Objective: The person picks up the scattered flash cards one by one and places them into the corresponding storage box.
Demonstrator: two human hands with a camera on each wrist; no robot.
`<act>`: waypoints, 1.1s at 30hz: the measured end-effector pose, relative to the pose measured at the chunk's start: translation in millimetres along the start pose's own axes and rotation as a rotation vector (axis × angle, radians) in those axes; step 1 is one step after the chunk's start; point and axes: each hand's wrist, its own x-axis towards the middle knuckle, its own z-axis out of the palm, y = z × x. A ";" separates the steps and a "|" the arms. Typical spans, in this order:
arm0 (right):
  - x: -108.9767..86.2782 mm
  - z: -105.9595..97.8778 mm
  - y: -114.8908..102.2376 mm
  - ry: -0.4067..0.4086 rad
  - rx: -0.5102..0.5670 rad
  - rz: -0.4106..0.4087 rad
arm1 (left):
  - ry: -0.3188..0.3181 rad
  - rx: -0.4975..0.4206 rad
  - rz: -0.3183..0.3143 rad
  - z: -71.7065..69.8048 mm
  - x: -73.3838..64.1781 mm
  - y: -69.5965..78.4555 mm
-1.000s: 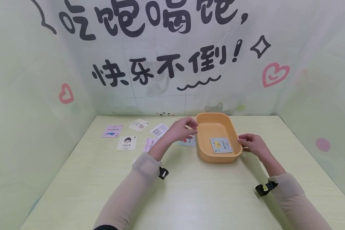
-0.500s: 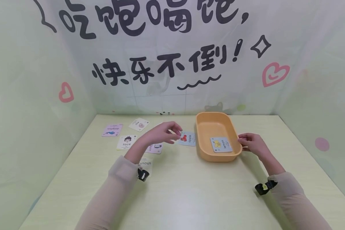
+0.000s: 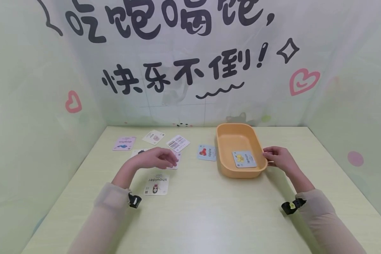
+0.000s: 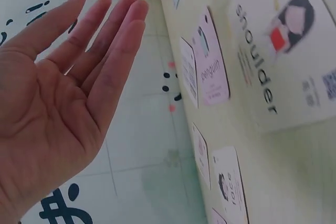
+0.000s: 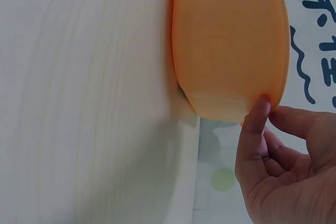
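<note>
My left hand hovers above the cards on the left, its fingers relaxed and holding nothing; the left wrist view shows the bare palm. Beneath it lies the penguin card, partly covered in the head view. Nearer me is the shoulder card. With thumb and fingers, my right hand pinches the right rim of an orange tray; the right wrist view shows that grip on the rim. Inside the tray lies a lemon card. Just left of the tray is an apple card.
Other cards lie about the left: dolphin, ear, a face card and one with printed lines. A printed wall sheet stands behind the table and along both sides.
My left hand has moved left and toward me, away from the tray and past the apple card, uncovering the apple and shoulder cards. The right hand keeps its hold on the tray rim.
</note>
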 end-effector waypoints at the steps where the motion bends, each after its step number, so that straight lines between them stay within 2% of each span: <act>1: -0.1 -0.3 0.3 0.000 -0.002 -0.002 | 0.001 0.022 -0.016 -0.9 -3.2 -4.8; 7: -1.1 -0.5 -1.4 -0.002 -0.004 -0.007 | 0.041 0.120 -0.128 -2.5 -24.0 -25.9; 10: -1.5 0.0 -2.8 -0.002 -0.002 0.004 | 0.071 0.121 -0.185 -1.0 -33.4 -33.2; 14: -1.2 0.2 -3.7 0.000 0.003 0.011 | 0.093 0.114 -0.223 2.5 -43.9 -42.0; 19: -0.3 0.3 -3.2 0.001 -0.002 0.016 | 0.128 0.180 -0.220 7.8 -54.9 -50.3; 22: 0.5 0.7 -2.5 0.001 -0.006 0.016 | 0.147 0.233 -0.241 12.7 -61.1 -52.7; 27: 0.1 0.3 -1.7 0.000 -0.014 0.007 | 0.140 0.270 -0.252 22.8 -68.1 -55.5; 33: -1.0 -0.1 -3.2 -0.003 -0.022 -0.003 | 0.125 0.345 -0.251 31.4 -68.9 -54.2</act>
